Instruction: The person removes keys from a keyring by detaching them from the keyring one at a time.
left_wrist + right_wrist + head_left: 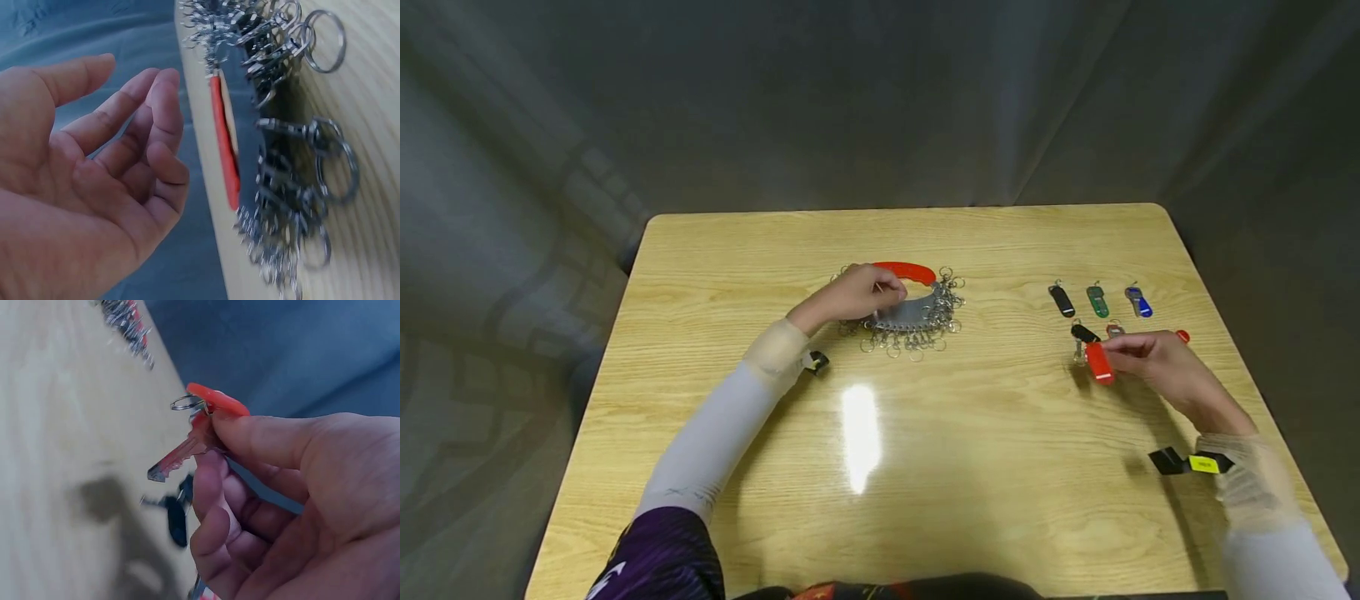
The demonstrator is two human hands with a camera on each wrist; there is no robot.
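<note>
In the head view, my left hand (856,292) is over a metal key holder (904,313) with a red handle (910,271) and many clips and rings along its curved edge. The left wrist view shows those fingers loosely curled, holding nothing, beside the holder. At the table's right, my right hand (1168,372) pinches a key with a red tag (1099,363) between thumb and fingers. The right wrist view shows the key (178,453) pointing away from the fingertips, with a small split ring (185,402) on the tag (219,400).
Around the right hand lie keys with a black tag (1062,300), a green tag (1097,302), a blue tag (1141,305) and another black tag (1084,333). A red piece (1183,336) shows behind the hand. Grey curtains (880,108) surround the wooden table (970,467).
</note>
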